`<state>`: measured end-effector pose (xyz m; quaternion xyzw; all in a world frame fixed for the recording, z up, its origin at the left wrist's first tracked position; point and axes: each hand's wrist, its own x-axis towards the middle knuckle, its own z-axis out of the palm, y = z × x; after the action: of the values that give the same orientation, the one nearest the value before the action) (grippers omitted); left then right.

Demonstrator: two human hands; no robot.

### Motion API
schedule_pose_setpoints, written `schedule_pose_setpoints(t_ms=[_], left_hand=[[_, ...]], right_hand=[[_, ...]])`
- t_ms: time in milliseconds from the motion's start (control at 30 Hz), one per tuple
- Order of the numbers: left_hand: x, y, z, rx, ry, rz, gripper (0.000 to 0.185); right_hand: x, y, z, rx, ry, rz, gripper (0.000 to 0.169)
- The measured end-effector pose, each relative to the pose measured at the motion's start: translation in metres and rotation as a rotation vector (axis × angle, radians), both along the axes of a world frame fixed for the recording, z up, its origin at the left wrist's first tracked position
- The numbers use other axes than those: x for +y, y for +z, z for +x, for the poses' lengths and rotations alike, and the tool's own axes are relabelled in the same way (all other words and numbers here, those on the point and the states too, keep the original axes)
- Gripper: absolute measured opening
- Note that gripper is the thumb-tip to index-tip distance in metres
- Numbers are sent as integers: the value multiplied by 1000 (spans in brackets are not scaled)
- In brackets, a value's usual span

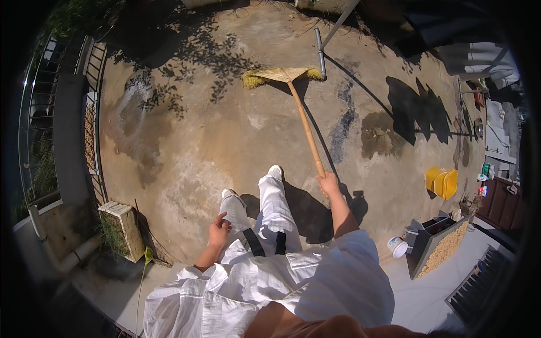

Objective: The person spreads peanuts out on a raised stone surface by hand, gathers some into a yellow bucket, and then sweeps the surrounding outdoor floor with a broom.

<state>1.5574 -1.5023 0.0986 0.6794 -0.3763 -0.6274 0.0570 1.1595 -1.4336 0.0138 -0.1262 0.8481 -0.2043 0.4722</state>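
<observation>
My right hand (329, 184) is closed around the end of a bamboo handle (307, 131). The handle belongs to a wide broom (284, 74) with yellowish bristles. It reaches forward from me, its head low over or on the stained concrete floor (203, 143); whether it touches cannot be told. My left hand (219, 230) hangs beside my left thigh, holding nothing, its fingers loosely bent and apart. Below it are my white trousers (274, 198) and white shoes (275, 170).
A grey pipe post with a crossbar foot (321, 55) stands beside the broom head's right end. To the right are a yellow bucket (442, 182), a white tub (397, 247) and a tray of pale pieces (441, 251). A planter box (131, 232) and metal railing (96, 63) line the left.
</observation>
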Motion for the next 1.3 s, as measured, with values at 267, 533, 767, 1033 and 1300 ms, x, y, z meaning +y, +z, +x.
schedule_pose_setpoints(t_ms=[267, 533, 767, 1033, 1300], left_hand=[[-44, 12, 6, 1, 182, -115, 33], [-92, -3, 37, 167, 248, -55, 32], [-178, -11, 157, 136, 111, -32, 33], [-244, -23, 267, 48, 131, 11, 33], [-225, -29, 301, 40, 176, 138, 33]], right_hand=[[-134, 50, -10, -56, -18, -168, 12], [-48, 95, 65, -41, -70, -253, 15], [59, 200, 241, -2, -144, 87, 25], [206, 159, 390, 161, 325, 120, 23], [92, 98, 441, 60, 146, 154, 23]])
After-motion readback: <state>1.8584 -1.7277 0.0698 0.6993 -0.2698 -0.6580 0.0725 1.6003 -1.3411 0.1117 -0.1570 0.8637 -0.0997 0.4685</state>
